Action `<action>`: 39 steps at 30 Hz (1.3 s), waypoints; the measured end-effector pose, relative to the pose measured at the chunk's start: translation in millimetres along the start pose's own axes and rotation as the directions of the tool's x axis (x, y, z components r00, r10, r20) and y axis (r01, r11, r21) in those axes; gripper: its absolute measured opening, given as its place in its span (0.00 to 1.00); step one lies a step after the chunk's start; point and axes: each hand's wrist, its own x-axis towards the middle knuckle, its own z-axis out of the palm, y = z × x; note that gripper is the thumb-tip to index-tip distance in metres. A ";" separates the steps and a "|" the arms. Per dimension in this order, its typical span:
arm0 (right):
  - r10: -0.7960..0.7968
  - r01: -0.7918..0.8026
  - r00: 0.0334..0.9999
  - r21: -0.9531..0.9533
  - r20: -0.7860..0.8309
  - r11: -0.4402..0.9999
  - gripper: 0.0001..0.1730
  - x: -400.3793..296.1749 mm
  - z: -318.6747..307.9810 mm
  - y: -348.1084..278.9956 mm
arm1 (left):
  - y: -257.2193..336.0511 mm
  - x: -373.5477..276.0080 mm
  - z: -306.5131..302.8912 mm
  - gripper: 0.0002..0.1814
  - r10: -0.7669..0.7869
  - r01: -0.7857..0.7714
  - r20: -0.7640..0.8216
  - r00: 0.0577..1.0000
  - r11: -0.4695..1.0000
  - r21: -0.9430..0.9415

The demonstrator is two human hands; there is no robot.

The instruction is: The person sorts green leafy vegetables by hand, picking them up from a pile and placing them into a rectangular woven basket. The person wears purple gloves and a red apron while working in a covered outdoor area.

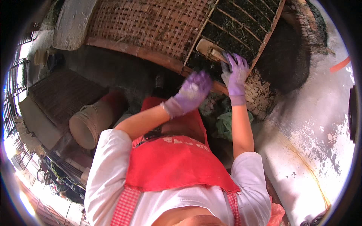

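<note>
Purple gloves cover both my hands. My right hand (pixel 236 75) is at the near end of a flat wooden tool (pixel 208 50) with a raised piece on top, and its fingers appear closed around that end. The tool rests on a wooden-framed rack (pixel 261 46) with thin crossbars over dark, leafy-looking matter (pixel 226 29). My left hand (pixel 195 89) is beside the rack's near edge, blurred by motion with its fingers bent. Whether it holds anything cannot be made out.
A woven bamboo panel (pixel 150 25) adjoins the rack on the left, with a grey slab (pixel 74 24) beyond. Pale chips (pixel 258 94) and a green plastic bag (pixel 224 124) lie below right. A bucket-like container (pixel 84 127) is tilted at left; a peeling white wall (pixel 314 135) stands right.
</note>
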 end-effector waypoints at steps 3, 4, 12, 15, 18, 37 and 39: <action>0.022 0.020 0.956 0.140 -0.292 0.990 0.24 -22.3 -9.4 7.4 | 0.5 -21.0 -25.5 0.27 -0.056 0.143 0.196 0.979 0.874 -0.465; 0.014 0.037 0.917 0.120 -0.399 0.992 0.24 -38.3 -5.5 3.9 | -7.9 -26.4 -32.9 0.25 -0.196 0.378 0.349 0.916 0.713 -0.591; 0.035 -0.040 0.999 0.402 0.020 0.915 0.17 -27.3 -2.4 -18.8 | -51.6 -3.4 4.2 0.15 -0.644 0.470 0.511 0.569 -0.255 -0.845; 0.311 -0.190 0.940 0.544 -0.139 0.817 0.18 -31.4 -28.4 -3.9 | -56.1 -7.0 9.5 0.10 -0.537 0.504 0.705 0.463 -0.496 -0.708; 0.659 -0.323 0.748 0.823 -0.081 0.468 0.16 -54.3 -54.0 40.7 | -59.5 -11.9 12.9 0.09 -0.415 0.612 0.711 0.568 -0.364 -0.702; 0.041 -0.087 0.991 0.393 0.126 0.915 0.23 29.2 -22.3 -28.5 | -306.2 2.7 -124.0 0.17 -0.660 0.400 -0.199 0.725 0.637 -0.659; 0.026 -0.057 0.996 0.383 0.086 0.922 0.22 75.8 -29.4 -70.3 | -348.1 2.1 -141.1 0.21 -0.617 0.568 -0.407 0.674 0.784 -0.248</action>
